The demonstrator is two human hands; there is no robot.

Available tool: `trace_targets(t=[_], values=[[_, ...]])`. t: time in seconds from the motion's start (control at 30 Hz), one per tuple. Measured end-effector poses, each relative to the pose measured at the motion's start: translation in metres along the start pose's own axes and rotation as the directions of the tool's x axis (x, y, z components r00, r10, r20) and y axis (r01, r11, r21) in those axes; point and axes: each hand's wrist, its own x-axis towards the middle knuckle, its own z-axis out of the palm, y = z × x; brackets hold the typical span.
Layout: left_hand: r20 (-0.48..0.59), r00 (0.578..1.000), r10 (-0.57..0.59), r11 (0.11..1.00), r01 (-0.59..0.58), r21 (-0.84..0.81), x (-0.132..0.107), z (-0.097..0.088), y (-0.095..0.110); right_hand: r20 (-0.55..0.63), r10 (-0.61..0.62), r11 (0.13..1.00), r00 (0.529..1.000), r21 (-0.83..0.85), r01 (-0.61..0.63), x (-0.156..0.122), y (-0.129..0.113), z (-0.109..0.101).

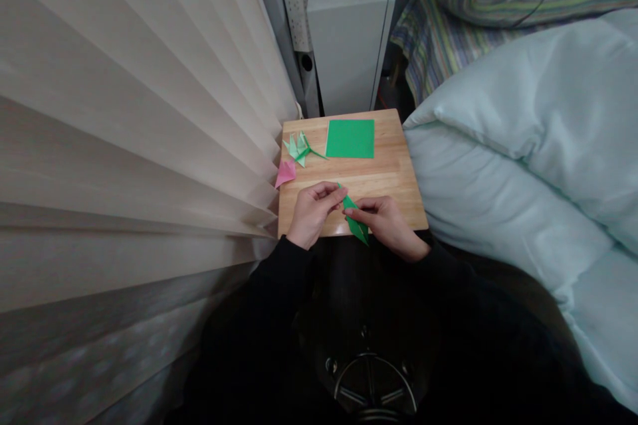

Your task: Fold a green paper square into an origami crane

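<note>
Head view: folded paper point(351, 203) is being pinched by left hand point(313, 212) and right hand point(391, 226); mis-creasing possibly being risked by fingertip slip.

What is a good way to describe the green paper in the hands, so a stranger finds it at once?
Find the wooden board between the curtain and the pale bedding. At its near edge, the left hand and right hand pinch a folded green paper. It is long and narrow, unlike the flat green square behind.
</note>
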Motion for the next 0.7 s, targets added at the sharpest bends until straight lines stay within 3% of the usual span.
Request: trace_targets(t=[0.1, 0.33, 0.6, 0.7], values=[[0.043, 0.999, -0.014, 0.998, 0.011, 0.064, -0.0013, 0.0022, 0.0003, -0.022, -0.029, 0.998, 0.999, 0.049, 0.03, 0.0019, -0.0008, -0.0004], [0.003, 0.993, 0.117, 0.966, -0.115, 0.23, -0.0014, 0.0028, 0.0023, 0.005, 0.025, 0.998, 1.0, 0.06, -0.025, 0.0027, 0.0027, 0.0015], [-0.019, 0.986, 0.163, 0.951, -0.152, 0.271, -0.0001, 0.0023, -0.005, 0.045, 0.106, 0.991, 0.993, 0.071, -0.109, 0.003, 0.0047, 0.0025], [-0.052, 0.979, 0.197, 0.946, -0.176, 0.271, 0.0008, 0.003, -0.0041, 0.027, 0.081, 0.994, 0.996, 0.077, -0.083, 0.0045, 0.0063, 0.0031]])
